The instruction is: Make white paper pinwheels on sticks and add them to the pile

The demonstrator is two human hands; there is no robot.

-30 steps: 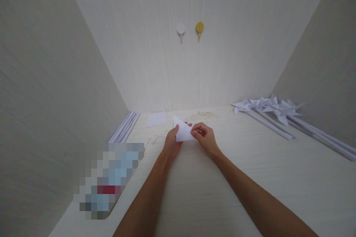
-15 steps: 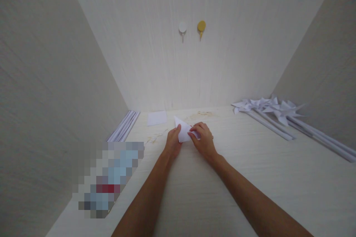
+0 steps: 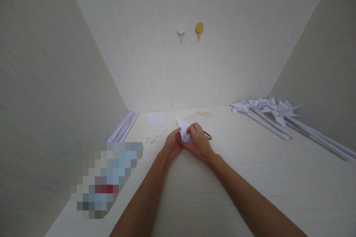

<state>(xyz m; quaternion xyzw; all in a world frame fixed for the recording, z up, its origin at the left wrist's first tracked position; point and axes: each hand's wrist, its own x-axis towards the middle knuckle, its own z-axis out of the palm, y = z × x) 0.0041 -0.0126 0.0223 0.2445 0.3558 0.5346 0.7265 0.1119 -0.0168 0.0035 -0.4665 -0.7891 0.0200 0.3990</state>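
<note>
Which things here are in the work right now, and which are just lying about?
In hand:
- folded white paper, pinched between left hand and right hand

Lying about:
- flat paper sheet near the back wall
- paper rolls along the left wall
- paper pinwheels on sticks, far right
- small dark tool just beyond the right hand
- white hook and yellow hook on the wall

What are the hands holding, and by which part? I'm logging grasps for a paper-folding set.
A folded white paper piece: the left hand pinches its near left edge, the right hand covers its right side.
</note>
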